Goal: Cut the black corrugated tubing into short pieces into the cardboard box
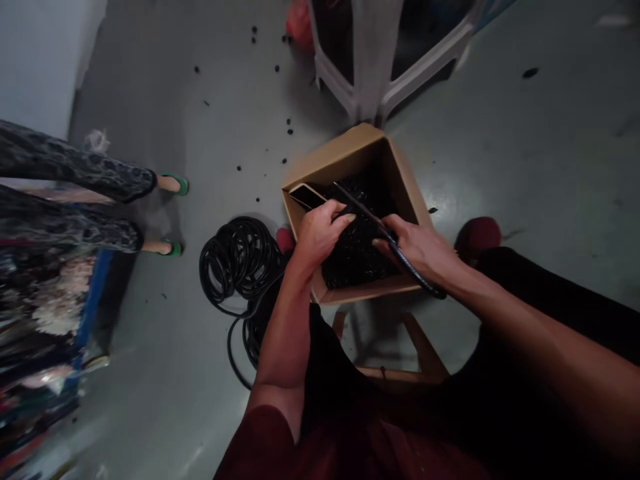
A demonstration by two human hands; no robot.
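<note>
Right hand (pixel 413 241) wrapped round the black handle of a scissors-like cutting tool (pixel 367 214), blade angled up and left over the box; can't tell if its blades are apart. Left hand (pixel 323 230) pinching a small dark piece (pixel 344 209) between thumb and fingertips, just beside the blade; too dark to say what it is. Both hands above an open cardboard box (pixel 340 152), which sits tilted between the wearer's knees, with a heap of shiny black pieces (pixel 360 260) inside and a small open carton (pixel 306 196) in its upper-left corner. Wooden frame (pixel 425 350) just below the box. Coils of black cord (pixel 240 257) on the floor, left of the box. Red shoe (pixel 481 237) to the right. White plastic stool (pixel 375 57) past the box's far corner, red bag (pixel 300 25) beside it. Black bits (pixel 290 131) scattered on the floor. Far left: another person's legs (pixel 75 167), patterned trousers, green shoes (pixel 181 184), near a blue-edged rack (pixel 93 300) piled with blurred stuff.
</note>
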